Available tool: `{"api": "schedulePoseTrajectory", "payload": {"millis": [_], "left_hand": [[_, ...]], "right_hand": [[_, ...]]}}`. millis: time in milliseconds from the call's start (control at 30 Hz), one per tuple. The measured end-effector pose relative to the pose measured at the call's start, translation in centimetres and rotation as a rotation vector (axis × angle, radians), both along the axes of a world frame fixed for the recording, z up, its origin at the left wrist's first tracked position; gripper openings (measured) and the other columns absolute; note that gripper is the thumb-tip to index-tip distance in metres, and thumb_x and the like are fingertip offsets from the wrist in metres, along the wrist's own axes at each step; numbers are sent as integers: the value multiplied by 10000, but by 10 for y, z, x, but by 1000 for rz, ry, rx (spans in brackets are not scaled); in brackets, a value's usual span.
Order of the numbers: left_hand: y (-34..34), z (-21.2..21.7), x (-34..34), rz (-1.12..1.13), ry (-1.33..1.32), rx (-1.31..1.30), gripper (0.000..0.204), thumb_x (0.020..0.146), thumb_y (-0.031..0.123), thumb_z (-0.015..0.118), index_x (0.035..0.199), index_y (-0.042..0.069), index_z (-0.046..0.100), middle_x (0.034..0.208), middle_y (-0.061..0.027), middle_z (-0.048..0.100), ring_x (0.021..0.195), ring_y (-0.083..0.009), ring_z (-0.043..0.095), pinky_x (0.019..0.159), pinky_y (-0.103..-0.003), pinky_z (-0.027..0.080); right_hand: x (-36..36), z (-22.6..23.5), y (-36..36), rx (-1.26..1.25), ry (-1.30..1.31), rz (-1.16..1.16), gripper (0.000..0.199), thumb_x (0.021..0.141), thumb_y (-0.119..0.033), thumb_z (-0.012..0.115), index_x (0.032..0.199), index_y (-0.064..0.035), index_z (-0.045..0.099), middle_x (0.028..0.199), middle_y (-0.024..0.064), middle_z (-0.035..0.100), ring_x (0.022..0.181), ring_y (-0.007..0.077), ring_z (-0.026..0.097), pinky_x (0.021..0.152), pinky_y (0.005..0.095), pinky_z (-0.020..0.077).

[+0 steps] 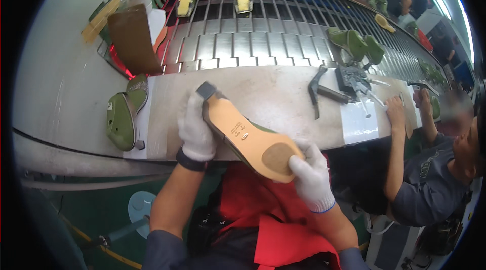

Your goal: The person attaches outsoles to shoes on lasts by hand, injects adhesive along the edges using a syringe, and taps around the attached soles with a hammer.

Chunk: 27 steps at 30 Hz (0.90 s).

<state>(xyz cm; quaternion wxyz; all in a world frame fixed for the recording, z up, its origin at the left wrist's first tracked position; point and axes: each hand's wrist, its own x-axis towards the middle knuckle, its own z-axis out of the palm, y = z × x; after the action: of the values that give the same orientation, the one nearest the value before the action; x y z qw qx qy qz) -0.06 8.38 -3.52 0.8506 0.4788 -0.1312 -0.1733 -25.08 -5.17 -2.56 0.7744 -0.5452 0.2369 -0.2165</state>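
Gripping a shoe [248,136] turned sole-up, the person holds it over the near edge of the pale workbench [273,93]. The left hand [196,128], in a white glove, is closed around the heel end, where a small grey block heel points up and away. The right hand [310,174], also gloved in white, clasps the toe end, its fingers curled over the round, darker patch on the tan sole. The shoe lies at a slant, heel to the upper left, toe to the lower right, above the person's red apron [263,209].

On the bench to the left lies a green shoe last [121,118] beside a second green piece. To the right rest a dark hammer-like tool [319,90] and a grey metal fixture [354,80]. Behind the bench runs a slatted metal conveyor [253,42] carrying green lasts [354,45] and yellow shoe parts [243,1]. At the far right a co-worker in a grey shirt [425,179] leans on the bench, one hand [395,110] resting on it.
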Motion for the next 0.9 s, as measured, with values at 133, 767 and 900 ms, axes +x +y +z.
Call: {"api": "schedulePoseTrajectory", "payload": {"millis": [133, 767, 900], "left_hand": [[5, 33, 7, -197, -571, 264, 380, 1182, 227, 513, 1083, -42, 763, 1095, -118, 762, 1014, -168, 709, 930, -339, 563], [18, 8, 13, -276, -664, 101, 740, 1212, 545, 373, 1151, -69, 783, 1199, -200, 735, 1100, -273, 725, 975, -393, 578], [17, 8, 11, -272, -625, 63, 699, 1212, 520, 416, 1141, -65, 792, 1191, -196, 743, 1104, -266, 732, 979, -384, 578]], "right_hand": [[29, 31, -7, -960, 125, 170, 610, 910, -99, 882, 1458, 6, 635, 1105, 138, 770, 895, 202, 754, 780, 338, 620], [84, 73, 16, -1563, -270, 204, 533, 792, -70, 840, 1309, 16, 744, 989, 115, 770, 767, 259, 745, 657, 386, 608], [86, 69, 19, -1555, -259, 185, 544, 778, -63, 840, 1309, 9, 743, 982, 107, 764, 763, 254, 736, 655, 380, 604]]}}
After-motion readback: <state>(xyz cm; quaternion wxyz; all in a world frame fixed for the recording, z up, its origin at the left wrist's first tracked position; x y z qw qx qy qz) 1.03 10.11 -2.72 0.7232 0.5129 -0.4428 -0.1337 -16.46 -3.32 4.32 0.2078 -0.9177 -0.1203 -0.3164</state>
